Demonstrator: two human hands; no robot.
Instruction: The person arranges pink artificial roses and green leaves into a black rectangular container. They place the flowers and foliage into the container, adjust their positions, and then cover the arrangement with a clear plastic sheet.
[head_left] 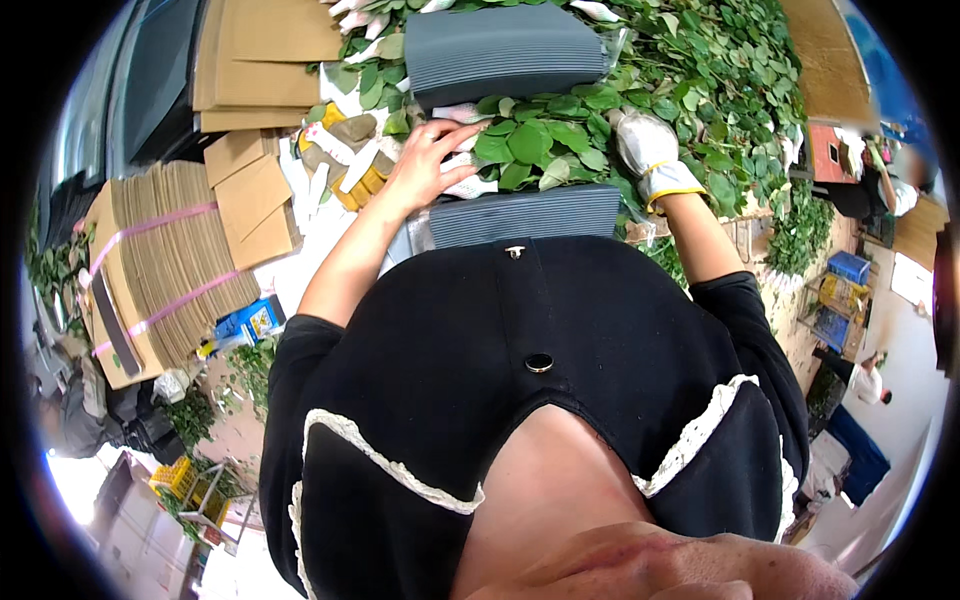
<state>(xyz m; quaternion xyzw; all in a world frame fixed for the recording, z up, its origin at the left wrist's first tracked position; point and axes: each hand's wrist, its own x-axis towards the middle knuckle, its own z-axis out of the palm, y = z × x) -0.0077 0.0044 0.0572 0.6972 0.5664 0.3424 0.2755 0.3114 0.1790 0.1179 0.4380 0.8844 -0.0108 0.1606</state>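
Observation:
A leafy bunch of flowers (535,145) lies between the two raised sides of a dark grey ribbed sheet (505,52). Its flower heads, in pale printed sleeves (470,186), point left. My bare left hand (430,165) rests on those sleeved heads, fingers stretched out and slightly apart. At the bunch's right end is my right hand (648,152), in a white glove with a yellow-edged cuff. Leaves and the glove's own bulk hide its fingers, so a grip on the stems cannot be made out. Yellow-and-grey work gloves (350,155) lie left of my left hand.
More leafy stems (710,80) pile up at the far right. On the left stand a strapped stack of cardboard (175,255), cardboard sheets (265,50) and dark sheets (150,85). Blue crates (848,267) and other people (866,382) appear at the right rim.

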